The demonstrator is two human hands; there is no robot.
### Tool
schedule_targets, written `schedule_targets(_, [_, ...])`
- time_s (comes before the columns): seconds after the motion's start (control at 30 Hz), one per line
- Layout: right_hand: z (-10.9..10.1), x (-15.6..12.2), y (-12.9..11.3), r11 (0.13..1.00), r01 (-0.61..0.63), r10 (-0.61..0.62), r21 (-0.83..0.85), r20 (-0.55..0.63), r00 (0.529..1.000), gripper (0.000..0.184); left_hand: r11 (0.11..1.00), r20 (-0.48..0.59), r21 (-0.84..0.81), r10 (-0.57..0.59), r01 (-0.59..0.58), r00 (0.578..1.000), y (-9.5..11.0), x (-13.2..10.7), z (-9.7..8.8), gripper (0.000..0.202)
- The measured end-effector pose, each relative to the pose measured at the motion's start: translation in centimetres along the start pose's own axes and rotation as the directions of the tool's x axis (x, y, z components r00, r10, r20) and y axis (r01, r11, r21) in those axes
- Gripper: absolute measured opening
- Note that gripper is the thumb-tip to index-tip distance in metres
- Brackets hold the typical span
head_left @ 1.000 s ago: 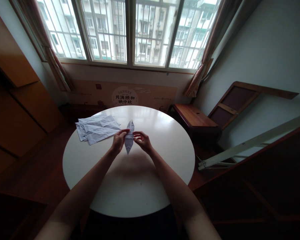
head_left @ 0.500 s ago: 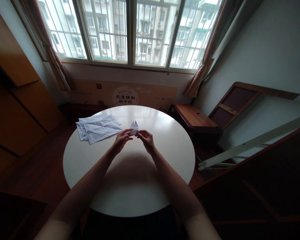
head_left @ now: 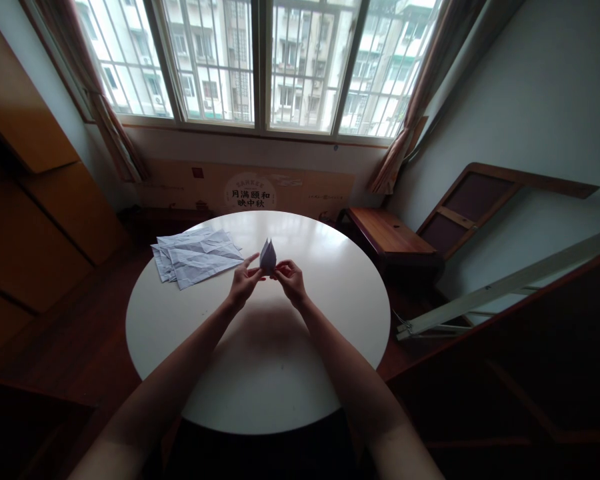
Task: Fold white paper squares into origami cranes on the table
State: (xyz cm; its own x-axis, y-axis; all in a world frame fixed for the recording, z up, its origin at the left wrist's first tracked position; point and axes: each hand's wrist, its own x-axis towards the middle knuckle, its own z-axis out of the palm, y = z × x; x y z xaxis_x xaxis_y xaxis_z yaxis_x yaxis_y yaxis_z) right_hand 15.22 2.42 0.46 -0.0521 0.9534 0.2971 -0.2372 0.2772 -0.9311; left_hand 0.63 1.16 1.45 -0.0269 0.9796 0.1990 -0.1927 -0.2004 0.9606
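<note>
A small folded paper piece with two pointed tips stands upright between my hands, above the middle of the white round table. My left hand pinches its lower left edge, with the index finger stretched away from the paper. At the lower right edge, my right hand grips it between thumb and fingers. Several creased white paper sheets lie in an overlapping pile to the left of my left hand.
Behind the table, a printed cardboard panel leans below the barred window. A low wooden bench stands at the right, near a wooden frame against the wall. Wooden cabinets line the left.
The folded paper has turned and now shows a darker, smoother face. My left hand's fingers have shifted lower, its index finger lifting off the paper.
</note>
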Motion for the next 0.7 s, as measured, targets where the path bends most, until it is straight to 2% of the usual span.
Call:
schedule_targets(0.2, [-0.2,0.1,0.7,0.997,0.015,-0.013,-0.073,0.033,0.999,0.03,0.999,0.007,0.011,-0.038,0.038,0.999,-0.3,-0.1,0.1,0.05])
schedule_targets(0.47, [-0.5,-0.2,1.3,0.943,0.083,-0.079,-0.323,0.025,0.997,0.012,0.998,-0.032,-0.023,-0.055,0.054,0.998,-0.3,-0.3,0.3,0.045])
schedule_targets(0.7, [-0.1,-0.7,0.7,0.861,0.211,-0.198,-0.464,0.078,0.977,0.014,0.995,0.015,-0.078,-0.066,0.067,0.998,-0.3,-0.3,0.3,0.046])
